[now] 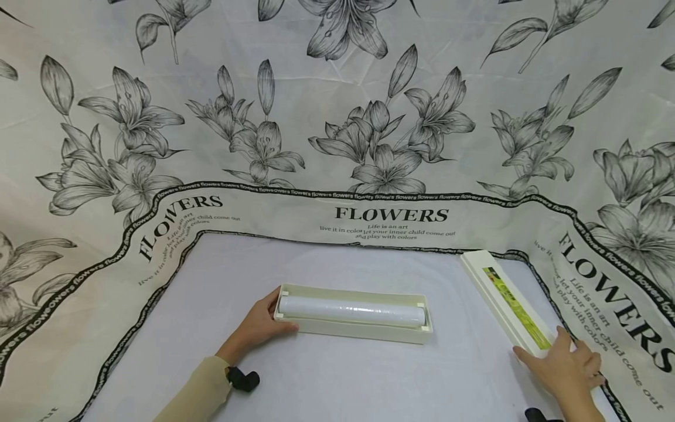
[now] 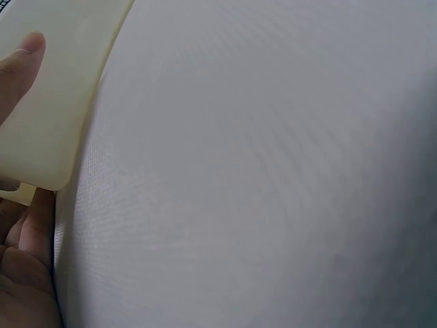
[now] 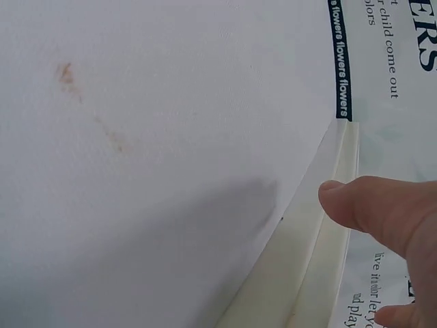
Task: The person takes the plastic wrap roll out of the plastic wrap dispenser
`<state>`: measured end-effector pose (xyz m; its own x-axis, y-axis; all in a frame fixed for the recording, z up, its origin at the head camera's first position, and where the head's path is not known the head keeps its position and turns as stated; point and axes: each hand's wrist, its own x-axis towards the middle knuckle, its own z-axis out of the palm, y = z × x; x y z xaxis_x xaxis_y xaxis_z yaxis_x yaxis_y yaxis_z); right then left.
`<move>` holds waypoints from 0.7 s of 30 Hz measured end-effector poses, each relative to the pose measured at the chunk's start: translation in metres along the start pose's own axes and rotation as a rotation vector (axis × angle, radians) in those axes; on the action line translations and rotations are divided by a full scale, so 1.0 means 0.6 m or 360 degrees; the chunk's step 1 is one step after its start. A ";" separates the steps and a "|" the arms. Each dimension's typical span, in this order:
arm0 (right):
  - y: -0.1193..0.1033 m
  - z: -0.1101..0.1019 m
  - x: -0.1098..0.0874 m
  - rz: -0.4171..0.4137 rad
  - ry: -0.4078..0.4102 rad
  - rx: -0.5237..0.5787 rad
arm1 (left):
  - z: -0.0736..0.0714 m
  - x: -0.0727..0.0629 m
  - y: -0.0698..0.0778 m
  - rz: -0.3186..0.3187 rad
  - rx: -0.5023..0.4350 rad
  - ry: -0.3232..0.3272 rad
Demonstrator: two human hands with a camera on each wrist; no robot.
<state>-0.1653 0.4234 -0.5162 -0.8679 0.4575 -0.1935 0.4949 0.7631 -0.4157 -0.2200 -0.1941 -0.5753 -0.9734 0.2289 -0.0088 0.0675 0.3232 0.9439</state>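
1. The pale box (image 1: 358, 332) stands on the white surface (image 1: 337, 381), before the person; a white, shiny roll (image 1: 350, 310) lies lengthwise inside it.
2. I judge the box to be light and rather stiff, probably plastic. Its long walls may bend under a squeeze, so the short ends seem the better place to hold.
3. The roll looks smooth, so it could be slippery, and its outer layer perhaps tears easily. I would take it by both ends.
4. The left hand (image 1: 263, 322) grips the left end of the box, with the thumb along the front wall.
5. Well apart, on the right, is the long lid (image 1: 500, 305) with its green label (image 1: 515, 308). It also seems light. The right hand (image 1: 566, 363) holds it across the near end; how firmly, I cannot tell.
6. The left wrist view shows only a cut-off part of the box, without the roll. The label's print is too small for reading, and whether the lid's near end touches the surface is not clear.
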 end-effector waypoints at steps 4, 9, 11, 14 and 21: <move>-0.013 -0.001 -0.002 -0.0059 0.0065 0.0026 | 0.000 -0.001 0.002 -0.0004 -0.0009 -0.0006; -0.040 -0.002 -0.003 -0.0189 0.0196 0.0015 | 0.000 0.000 0.000 -0.0011 0.0008 0.0009; -0.052 -0.003 -0.004 -0.0231 0.0238 0.0014 | -0.001 0.001 -0.002 -0.0006 0.0006 0.0007; -0.069 -0.003 -0.005 -0.0302 0.0288 0.0000 | -0.001 0.002 -0.003 0.0002 0.0001 0.0002; -0.117 0.005 -0.015 -0.0542 0.0336 0.0016 | -0.002 0.001 -0.002 0.0001 -0.0010 -0.0012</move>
<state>-0.1924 0.3642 -0.4877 -0.9538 0.2639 0.1434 0.1792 0.8833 -0.4333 -0.2212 -0.1955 -0.5758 -0.9717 0.2361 -0.0109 0.0665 0.3175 0.9459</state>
